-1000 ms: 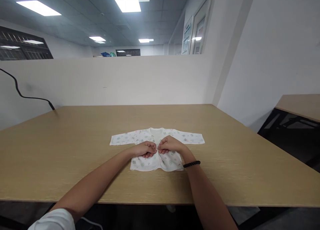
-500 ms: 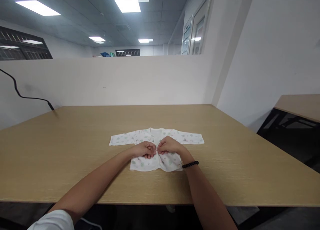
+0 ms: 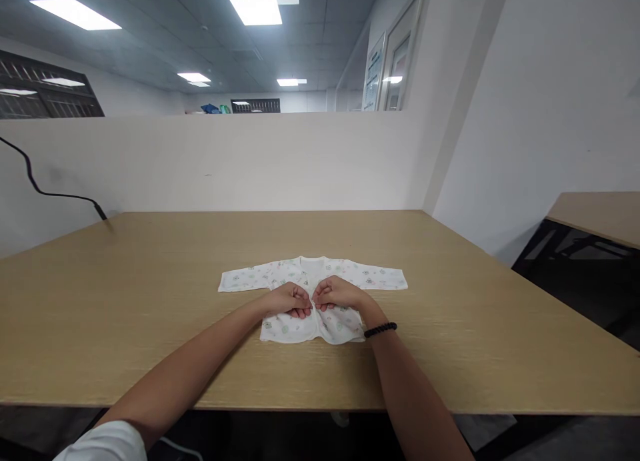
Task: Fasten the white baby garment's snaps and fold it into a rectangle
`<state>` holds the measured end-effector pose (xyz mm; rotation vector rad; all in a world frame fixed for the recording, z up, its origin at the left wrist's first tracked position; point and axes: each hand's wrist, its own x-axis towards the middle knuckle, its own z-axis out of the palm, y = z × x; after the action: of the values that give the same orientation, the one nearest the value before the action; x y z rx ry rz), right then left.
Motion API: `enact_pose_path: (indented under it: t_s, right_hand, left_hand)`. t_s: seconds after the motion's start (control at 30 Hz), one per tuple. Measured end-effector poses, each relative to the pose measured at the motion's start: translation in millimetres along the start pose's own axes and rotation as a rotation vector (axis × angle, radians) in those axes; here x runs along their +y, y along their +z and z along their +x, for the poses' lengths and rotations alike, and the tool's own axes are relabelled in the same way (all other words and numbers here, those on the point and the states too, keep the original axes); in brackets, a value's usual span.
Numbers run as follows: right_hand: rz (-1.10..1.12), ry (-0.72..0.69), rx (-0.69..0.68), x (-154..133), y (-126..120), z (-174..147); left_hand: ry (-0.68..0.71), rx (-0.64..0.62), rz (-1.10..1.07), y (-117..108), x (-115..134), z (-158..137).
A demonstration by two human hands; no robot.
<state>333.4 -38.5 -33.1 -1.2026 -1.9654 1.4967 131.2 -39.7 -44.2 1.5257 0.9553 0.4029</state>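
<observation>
A small white baby shirt (image 3: 287,327) with a faint printed pattern lies spread on the wooden table, its neckline away from me and both sleeves stretched out sideways. My left hand (image 3: 293,299) is closed, pinching the left front edge near the middle of the shirt. Close beside it, my right hand (image 3: 337,294) pinches the facing front edge, fingertips nearly touching those of the left. The cloth is drawn up slightly between them. Any fastener under the fingertips is too small to make out. A black band circles my right wrist.
The wooden table (image 3: 150,267) reaches back to a low white partition (image 3: 270,161). A black cable (image 3: 65,195) hangs down at the left back corner. At the right stands another table (image 3: 603,214) with dark legs, beside a white wall.
My right hand's fingers have shifted very slightly at the front edge. Both hands keep their pinch, and the shirt lies almost as before.
</observation>
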Motion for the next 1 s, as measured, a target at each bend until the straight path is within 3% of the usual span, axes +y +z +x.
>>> enact_pose_path:
  t_s: [0.2,0.53,1.0]
  right_hand:
    - [0.05,-0.03,-0.032,11,-2,9]
    - [-0.013,-0.078,-0.046,17,-4,11]
    - [-0.182,0.018,0.047,11,-1,7]
  left_hand:
    - [-0.071,0.04,0.002,1,1,3]
    - [-0.045,0.038,-0.012,1,-5,4]
    - [0.006,0.062,0.008,5,-5,4]
